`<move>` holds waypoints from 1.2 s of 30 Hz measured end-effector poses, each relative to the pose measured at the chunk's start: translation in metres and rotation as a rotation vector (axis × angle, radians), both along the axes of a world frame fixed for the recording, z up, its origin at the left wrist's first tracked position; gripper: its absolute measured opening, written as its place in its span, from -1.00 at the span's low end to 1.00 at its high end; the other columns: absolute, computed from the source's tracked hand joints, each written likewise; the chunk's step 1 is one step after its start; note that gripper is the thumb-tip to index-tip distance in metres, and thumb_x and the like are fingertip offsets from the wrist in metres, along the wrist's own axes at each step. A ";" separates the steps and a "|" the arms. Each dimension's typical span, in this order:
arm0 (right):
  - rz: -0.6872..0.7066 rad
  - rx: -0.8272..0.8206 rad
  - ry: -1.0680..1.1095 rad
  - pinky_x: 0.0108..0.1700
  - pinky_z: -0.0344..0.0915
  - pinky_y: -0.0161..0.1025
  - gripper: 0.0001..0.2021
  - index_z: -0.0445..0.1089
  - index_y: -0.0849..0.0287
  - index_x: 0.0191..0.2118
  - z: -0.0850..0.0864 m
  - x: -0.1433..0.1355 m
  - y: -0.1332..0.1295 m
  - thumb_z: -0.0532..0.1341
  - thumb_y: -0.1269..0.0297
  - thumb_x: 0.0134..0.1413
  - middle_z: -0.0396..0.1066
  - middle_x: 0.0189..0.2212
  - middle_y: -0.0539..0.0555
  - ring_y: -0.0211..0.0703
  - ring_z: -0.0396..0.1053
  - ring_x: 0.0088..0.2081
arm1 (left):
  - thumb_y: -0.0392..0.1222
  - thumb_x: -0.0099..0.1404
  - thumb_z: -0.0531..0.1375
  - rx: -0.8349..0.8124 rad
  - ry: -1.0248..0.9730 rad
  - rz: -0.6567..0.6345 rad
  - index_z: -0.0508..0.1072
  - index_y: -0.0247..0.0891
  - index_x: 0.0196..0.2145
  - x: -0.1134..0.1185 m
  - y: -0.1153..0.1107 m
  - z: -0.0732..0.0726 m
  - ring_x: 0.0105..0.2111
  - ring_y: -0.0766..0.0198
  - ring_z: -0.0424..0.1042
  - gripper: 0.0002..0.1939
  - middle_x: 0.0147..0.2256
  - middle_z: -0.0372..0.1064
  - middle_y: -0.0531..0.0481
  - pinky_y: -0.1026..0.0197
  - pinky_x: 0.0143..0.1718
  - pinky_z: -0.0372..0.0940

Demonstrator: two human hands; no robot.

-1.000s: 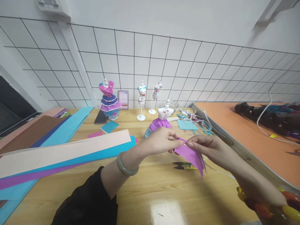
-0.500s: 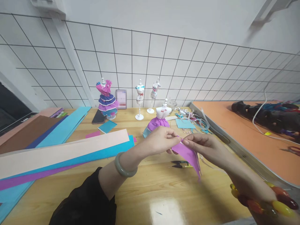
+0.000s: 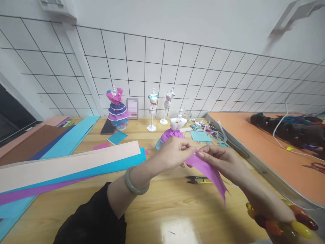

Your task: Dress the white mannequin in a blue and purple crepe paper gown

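Observation:
A strip of purple crepe paper (image 3: 212, 173) hangs between my hands above the table. My left hand (image 3: 175, 152), with a jade bangle on the wrist, pinches its upper edge. Close beside it, my right hand (image 3: 220, 157) pinches the same edge between thumb and forefinger. The paper's loose end dangles to the lower right. Just behind my left hand stands a small white dress form (image 3: 178, 122) in a gathered purple skirt (image 3: 172, 134), partly covered by that hand. Thread snips (image 3: 198, 180) lie on the table below the paper.
At the left, long sheets of pink paper (image 3: 76, 164) and blue paper (image 3: 122, 162) cover the table. A dressed form (image 3: 117, 112), a phone (image 3: 108, 127) and two bare forms stand along the back. Ribbon scraps (image 3: 208, 127) lie behind my right hand; an orange mat (image 3: 254, 145) is beyond.
The purple paper's loose end has swung outward to the right and shows more of its length. Both hands keep their pinch in nearly the same place. The view has shifted slightly.

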State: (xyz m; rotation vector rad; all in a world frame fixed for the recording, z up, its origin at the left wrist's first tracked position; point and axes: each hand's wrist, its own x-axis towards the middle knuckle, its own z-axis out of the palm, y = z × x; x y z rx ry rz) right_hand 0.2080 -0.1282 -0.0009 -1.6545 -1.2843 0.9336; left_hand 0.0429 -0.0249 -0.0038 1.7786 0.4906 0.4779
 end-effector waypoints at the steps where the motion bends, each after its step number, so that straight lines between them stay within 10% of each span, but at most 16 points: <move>1: -0.013 0.006 -0.012 -0.50 0.16 -0.32 -0.61 0.47 0.16 -0.44 0.002 -0.001 0.000 0.32 -0.12 -0.06 0.41 -0.54 0.01 -0.29 0.27 -0.53 | -0.12 0.31 0.07 0.008 0.003 0.004 0.32 -0.30 -0.51 0.000 0.001 0.000 -0.65 0.47 0.33 -0.72 -0.61 0.22 0.12 0.41 -0.63 0.21; 36: -0.061 -0.175 0.069 -0.52 0.26 -0.32 -0.61 0.50 0.16 -0.47 -0.020 0.033 -0.046 0.37 -0.13 -0.14 0.49 -0.58 0.02 -0.25 0.37 -0.57 | 0.01 0.26 0.15 -0.018 0.063 0.055 0.39 -0.27 -0.38 0.009 0.006 -0.015 -0.64 0.43 0.32 -0.73 -0.56 0.31 0.08 0.36 -0.64 0.24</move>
